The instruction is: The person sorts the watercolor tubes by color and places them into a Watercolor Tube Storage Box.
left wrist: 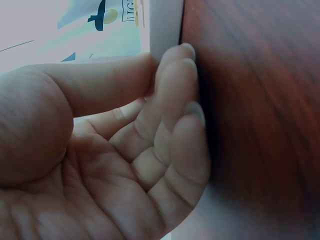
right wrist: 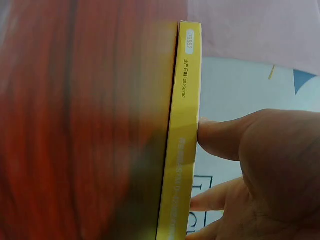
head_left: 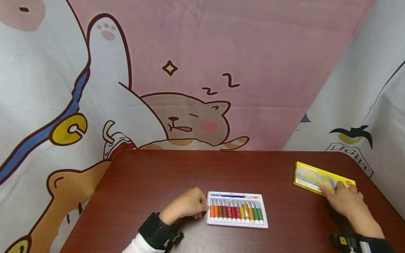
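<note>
A white tray of paint tubes [head_left: 237, 225] lies on the table near the middle, with a row of orange, brown, red, yellow and green tubes and a thin blue brush along its far side. My left hand [head_left: 188, 203] pinches the tray's left edge between thumb and curled fingers; the left wrist view shows the thumb [left wrist: 110, 82] against the white tray end [left wrist: 166, 25]. Far to the right lies a flat yellow box [head_left: 316, 174] with a picture on its lid. My right hand [head_left: 346, 202] rests its spread fingertips on that lid, and the box's printed side [right wrist: 185, 115] faces the right wrist camera.
The dark red-brown wooden table [head_left: 158, 175] carries both things, with bare wood between them. Behind it hangs a pink and white cloth [head_left: 269, 70] printed with cartoon animals. The yellow box lies close to the table's right edge.
</note>
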The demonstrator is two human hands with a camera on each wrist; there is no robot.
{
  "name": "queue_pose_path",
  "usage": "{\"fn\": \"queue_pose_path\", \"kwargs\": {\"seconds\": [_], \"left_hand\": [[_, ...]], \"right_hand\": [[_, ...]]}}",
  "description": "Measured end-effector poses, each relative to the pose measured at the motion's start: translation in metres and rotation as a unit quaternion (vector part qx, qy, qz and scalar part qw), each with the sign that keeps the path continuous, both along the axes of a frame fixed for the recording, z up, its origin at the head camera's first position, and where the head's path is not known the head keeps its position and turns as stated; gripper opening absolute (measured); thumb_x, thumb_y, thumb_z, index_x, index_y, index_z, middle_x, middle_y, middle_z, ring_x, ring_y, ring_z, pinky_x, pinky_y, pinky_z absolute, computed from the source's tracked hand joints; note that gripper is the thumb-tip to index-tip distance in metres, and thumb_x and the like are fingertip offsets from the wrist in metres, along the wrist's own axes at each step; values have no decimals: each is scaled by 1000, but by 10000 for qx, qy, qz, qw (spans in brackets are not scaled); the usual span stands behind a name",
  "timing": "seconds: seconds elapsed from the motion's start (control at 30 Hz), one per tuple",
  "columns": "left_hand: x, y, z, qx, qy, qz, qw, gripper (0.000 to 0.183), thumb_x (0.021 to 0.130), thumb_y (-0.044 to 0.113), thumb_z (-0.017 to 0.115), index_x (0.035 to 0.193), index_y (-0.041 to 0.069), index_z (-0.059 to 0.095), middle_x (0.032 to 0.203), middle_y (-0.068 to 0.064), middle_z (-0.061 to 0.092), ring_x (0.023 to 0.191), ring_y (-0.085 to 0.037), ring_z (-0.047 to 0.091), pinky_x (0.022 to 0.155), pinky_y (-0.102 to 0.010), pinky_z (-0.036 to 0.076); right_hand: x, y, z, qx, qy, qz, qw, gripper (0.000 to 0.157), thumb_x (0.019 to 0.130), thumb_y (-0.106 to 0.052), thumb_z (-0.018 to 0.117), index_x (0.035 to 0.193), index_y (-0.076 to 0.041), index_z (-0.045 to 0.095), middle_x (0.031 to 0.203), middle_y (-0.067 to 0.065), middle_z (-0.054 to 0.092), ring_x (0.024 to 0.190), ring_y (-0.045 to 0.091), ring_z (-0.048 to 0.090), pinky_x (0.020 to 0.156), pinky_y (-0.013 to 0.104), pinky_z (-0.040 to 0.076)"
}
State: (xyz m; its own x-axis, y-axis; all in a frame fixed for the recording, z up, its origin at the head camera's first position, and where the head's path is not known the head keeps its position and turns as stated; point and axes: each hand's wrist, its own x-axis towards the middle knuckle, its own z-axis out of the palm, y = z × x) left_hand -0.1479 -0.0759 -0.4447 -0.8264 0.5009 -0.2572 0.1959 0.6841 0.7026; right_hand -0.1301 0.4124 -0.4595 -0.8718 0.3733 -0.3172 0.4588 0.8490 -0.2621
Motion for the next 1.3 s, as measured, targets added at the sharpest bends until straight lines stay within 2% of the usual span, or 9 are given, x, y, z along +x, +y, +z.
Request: {"fn": "queue_pose_path", "kwargs": {"seconds": [0.3, 0.67, 0.9, 1.07, 1.2, 1.3], "left_hand": [[-2, 6, 5, 85, 65, -146, 9998, 29, 85, 11, 66, 56, 9, 62, 46, -6, 59, 39, -16, 55, 36, -20, 36], [-1, 3, 3, 69, 75, -247, 9996, 29, 85, 12, 65, 57, 8, 62, 47, -6, 60, 40, -17, 56, 38, -21, 37], [-3, -2, 1, 170, -186, -129, 9996, 26, 84, 7, 63, 59, 8, 64, 48, -5, 61, 43, -18, 58, 38, -21, 38], [-4, -3, 1, 266, -331, -54, 9991, 22, 83, 6, 63, 61, 8, 65, 49, -7, 61, 44, -19, 59, 38, -25, 44], [-6, -4, 2, 259, -55, 60, 9996, 25, 86, 8, 61, 61, 7, 65, 48, -9, 61, 42, -19, 58, 37, -25, 44], [-10, -4, 3, 135, 414, 222, 9988, 26, 88, 11, 60, 62, 8, 65, 48, -7, 60, 39, -17, 56, 36, -25, 42]], "right_hand": [[-1, -13, 12, 128, 294, 491, 9983, 102, 88, -68, 38, 127, 25, 23, 112, 52, 17, 97, 67, 23, 71, 73, 35], [-16, -44, 22, 122, 540, 1133, 9920, 96, 88, -61, 47, 126, 26, 27, 112, 52, 26, 93, 63, 33, 67, 68, 38], [-25, -72, 18, -1, 815, 1618, 9835, 86, 87, -51, 56, 126, 23, 34, 115, 48, 35, 90, 53, 43, 69, 64, 42], [-30, -88, 14, -58, 840, 1802, 9800, 84, 86, -49, 59, 127, 21, 38, 119, 45, 38, 95, 52, 44, 75, 68, 41], [-34, -103, 15, -80, 791, 1927, 9780, 81, 86, -46, 61, 128, 20, 39, 120, 43, 40, 98, 52, 44, 77, 68, 41], [-37, -117, 17, -174, 809, 2049, 9753, 78, 86, -42, 63, 128, 20, 39, 121, 41, 42, 98, 48, 46, 80, 66, 41]]}}
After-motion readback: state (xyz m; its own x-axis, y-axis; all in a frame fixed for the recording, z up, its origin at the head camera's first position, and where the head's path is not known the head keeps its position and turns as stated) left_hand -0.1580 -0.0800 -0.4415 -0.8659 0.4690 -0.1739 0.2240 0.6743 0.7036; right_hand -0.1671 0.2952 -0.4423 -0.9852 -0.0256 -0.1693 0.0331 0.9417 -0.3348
